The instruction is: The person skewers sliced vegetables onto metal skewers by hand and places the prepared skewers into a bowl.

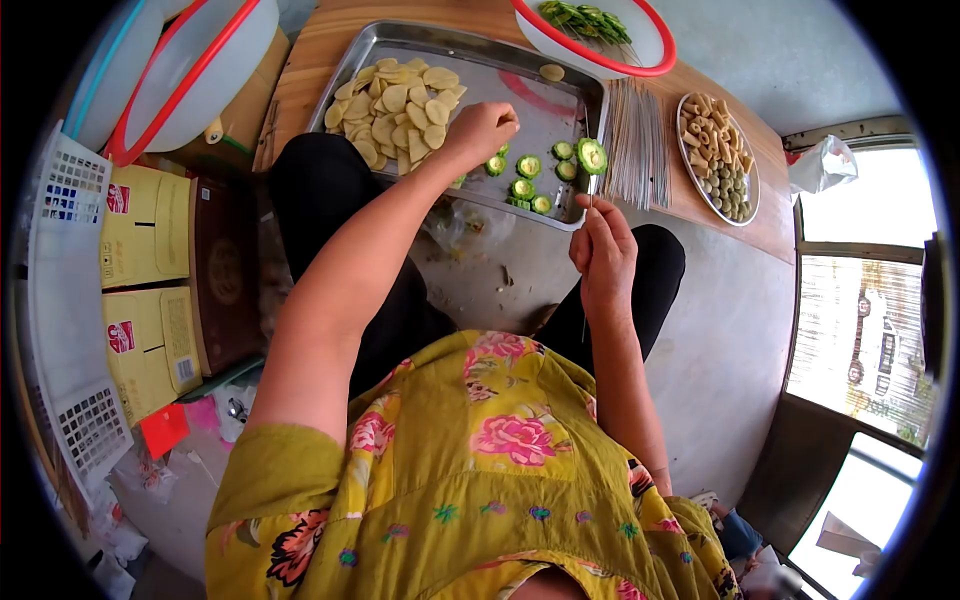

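In my right hand, pinched between thumb and fingers, is a thin skewer. A round green vegetable slice with a scalloped edge shows at the skewer's upper end, over the tray's right side. My left hand is above the metal tray with its fingers curled closed; anything inside them is hidden. Several more green slices lie just right of and below that hand. On the tray's left half is a heap of pale, thin potato-like slices.
Beside the tray lies a bundle of thin skewers. An oval plate holds tan rolls and greenish round pieces. A red-rimmed bowl with skewered green vegetables stands at the back. Yellow cartons and a white crate are at left.
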Tool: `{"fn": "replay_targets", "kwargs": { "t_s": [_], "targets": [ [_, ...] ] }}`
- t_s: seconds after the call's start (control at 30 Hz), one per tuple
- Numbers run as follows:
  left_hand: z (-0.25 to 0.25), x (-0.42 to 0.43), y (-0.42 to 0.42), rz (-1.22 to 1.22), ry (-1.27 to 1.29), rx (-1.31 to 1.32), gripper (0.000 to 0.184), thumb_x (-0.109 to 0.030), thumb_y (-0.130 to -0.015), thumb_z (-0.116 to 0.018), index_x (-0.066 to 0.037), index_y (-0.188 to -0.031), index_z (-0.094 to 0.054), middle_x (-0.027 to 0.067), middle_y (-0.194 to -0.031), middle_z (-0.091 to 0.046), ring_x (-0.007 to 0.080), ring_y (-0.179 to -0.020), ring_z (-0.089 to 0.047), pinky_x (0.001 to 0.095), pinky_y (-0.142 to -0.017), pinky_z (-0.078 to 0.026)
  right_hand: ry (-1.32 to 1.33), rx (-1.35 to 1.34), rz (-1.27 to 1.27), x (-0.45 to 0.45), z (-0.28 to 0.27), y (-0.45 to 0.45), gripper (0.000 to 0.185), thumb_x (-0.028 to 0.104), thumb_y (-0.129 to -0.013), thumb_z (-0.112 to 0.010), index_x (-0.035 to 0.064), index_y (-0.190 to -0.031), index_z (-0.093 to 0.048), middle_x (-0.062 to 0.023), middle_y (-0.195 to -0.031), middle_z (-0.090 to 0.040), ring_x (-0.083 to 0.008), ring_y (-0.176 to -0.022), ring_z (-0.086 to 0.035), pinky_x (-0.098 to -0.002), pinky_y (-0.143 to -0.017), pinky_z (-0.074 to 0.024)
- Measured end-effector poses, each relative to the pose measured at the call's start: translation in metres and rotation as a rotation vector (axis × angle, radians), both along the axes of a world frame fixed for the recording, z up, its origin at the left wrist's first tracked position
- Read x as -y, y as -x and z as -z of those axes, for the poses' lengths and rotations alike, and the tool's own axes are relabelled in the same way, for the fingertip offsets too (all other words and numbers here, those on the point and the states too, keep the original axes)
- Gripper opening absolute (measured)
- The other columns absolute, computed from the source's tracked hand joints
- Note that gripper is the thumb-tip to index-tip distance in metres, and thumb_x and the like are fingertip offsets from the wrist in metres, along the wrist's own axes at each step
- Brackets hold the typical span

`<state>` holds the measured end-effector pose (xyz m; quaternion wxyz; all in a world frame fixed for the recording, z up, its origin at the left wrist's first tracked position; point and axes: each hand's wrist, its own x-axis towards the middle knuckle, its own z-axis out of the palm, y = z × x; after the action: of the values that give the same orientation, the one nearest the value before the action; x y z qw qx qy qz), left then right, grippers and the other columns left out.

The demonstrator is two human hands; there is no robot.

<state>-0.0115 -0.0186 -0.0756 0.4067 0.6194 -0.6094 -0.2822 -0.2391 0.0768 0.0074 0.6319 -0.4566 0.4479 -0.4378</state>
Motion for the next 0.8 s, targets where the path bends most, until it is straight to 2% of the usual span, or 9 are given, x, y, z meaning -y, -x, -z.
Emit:
{"fn": "replay_targets", "kwargs": {
  "t_s": [0.03, 0.07, 0.1, 0.2, 0.33, 0.47, 0.7, 0.77, 0.8],
  "targets": [
    [0.0, -0.003, 0.006, 0.037, 0.01, 0.091, 0.02, -0.021, -0.084, -0.062, -0.004, -0.092, -0.065, 0.0089, -0.08, -0.065, 0.0228, -0.071, -0.064, 0.0343, -0.065, -0.049, 0.0, 0.006, 0.01, -0.002, 0.001, 0.004, 0.02, 0.015, -0.097, -0.047, 0.0003, -0.106, -0.058, 0.0046, -0.052, -0.038, -0.0034, -0.044, -0.03, -0.0202, -0.042, -0.0226],
    [0.0, -0.008, 0.011, 0.084, -0.03, 0.181, 0.019, -0.018, -0.083, -0.061, -0.007, -0.098, -0.065, 0.0109, -0.093, -0.064, 0.0286, -0.085, -0.063, 0.0372, -0.073, -0.049, -0.004, -0.003, 0.018, -0.005, 0.002, 0.007, 0.02, 0.015, -0.097, -0.047, 0.0006, -0.106, -0.058, 0.0046, -0.052, -0.038, -0.0033, -0.044, -0.03, -0.0201, -0.042, -0.0227],
    [0.004, -0.013, 0.017, 0.096, -0.028, 0.183, 0.019, -0.018, -0.083, -0.061, -0.007, -0.098, -0.065, 0.0109, -0.093, -0.064, 0.0286, -0.085, -0.063, 0.0372, -0.073, -0.049, -0.007, -0.013, 0.027, -0.01, 0.003, 0.011, 0.02, 0.015, -0.097, -0.047, 0.0008, -0.106, -0.058, 0.0046, -0.052, -0.039, -0.0033, -0.044, -0.03, -0.0201, -0.042, -0.0228],
    [0.027, -0.012, 0.033, 0.237, 0.147, 0.492, 0.031, -0.009, -0.084, -0.054, -0.014, -0.114, -0.061, 0.0058, -0.115, -0.058, 0.026, -0.107, -0.055, 0.038, -0.089, -0.046, -0.058, -0.014, 0.03, -0.02, 0.009, 0.02, 0.019, 0.015, -0.097, -0.047, 0.0016, -0.105, -0.058, 0.0052, -0.051, -0.039, -0.003, -0.044, -0.031, -0.0199, -0.043, -0.0233],
    [0.031, -0.009, 0.04, 0.351, 0.267, 0.799, 0.033, -0.009, -0.086, -0.046, -0.018, -0.114, -0.061, 0.0012, -0.12, -0.055, 0.0251, -0.111, -0.052, 0.0395, -0.094, -0.043, -0.076, -0.038, 0.021, -0.027, 0.013, 0.027, 0.02, 0.014, -0.097, -0.047, 0.0014, -0.107, -0.058, 0.006, -0.052, -0.039, -0.0025, -0.045, -0.03, -0.0197, -0.044, -0.0237],
    [0.033, -0.001, 0.044, 0.447, 0.232, 0.84, 0.027, -0.011, -0.083, -0.049, -0.019, -0.106, -0.061, 0.0032, -0.104, -0.054, 0.0238, -0.101, -0.053, 0.0377, -0.09, -0.044, -0.088, -0.051, 0.034, -0.027, 0.016, 0.032, 0.02, 0.014, -0.096, -0.047, 0.0014, -0.107, -0.058, 0.0068, -0.054, -0.038, -0.0017, -0.047, -0.031, -0.0197, -0.044, -0.0239],
    [0.028, 0.001, 0.038, 0.482, 0.155, 0.843, 0.026, -0.013, -0.081, -0.054, -0.016, -0.106, -0.061, 0.0054, -0.105, -0.053, 0.0252, -0.1, -0.054, 0.0374, -0.086, -0.046, -0.089, -0.057, 0.054, -0.027, 0.016, 0.027, 0.019, 0.014, -0.097, -0.046, 0.0011, -0.106, -0.057, 0.0048, -0.052, -0.037, -0.0041, -0.043, -0.029, -0.0205, -0.041, -0.0226],
    [0.029, 0.0, 0.037, 0.38, 0.027, 0.597, 0.03, -0.014, -0.08, -0.058, -0.016, -0.11, -0.061, 0.0074, -0.105, -0.056, 0.0247, -0.097, -0.057, 0.0366, -0.084, -0.048, -0.078, -0.062, 0.058, -0.026, 0.013, 0.026, 0.019, 0.013, -0.097, -0.046, 0.0008, -0.106, -0.057, 0.0047, -0.052, -0.037, -0.0039, -0.043, -0.029, -0.0205, -0.041, -0.0223],
    [0.024, 0.002, 0.038, 0.379, 0.031, 0.593, 0.03, -0.014, -0.08, -0.058, -0.016, -0.11, -0.061, 0.0074, -0.105, -0.056, 0.0247, -0.097, -0.057, 0.0366, -0.084, -0.048, -0.075, -0.064, 0.044, -0.027, 0.01, 0.026, 0.019, 0.014, -0.097, -0.046, 0.0018, -0.106, -0.058, 0.0058, -0.053, -0.038, -0.0028, -0.044, -0.03, -0.02, -0.042, -0.0229]
  ]
}}
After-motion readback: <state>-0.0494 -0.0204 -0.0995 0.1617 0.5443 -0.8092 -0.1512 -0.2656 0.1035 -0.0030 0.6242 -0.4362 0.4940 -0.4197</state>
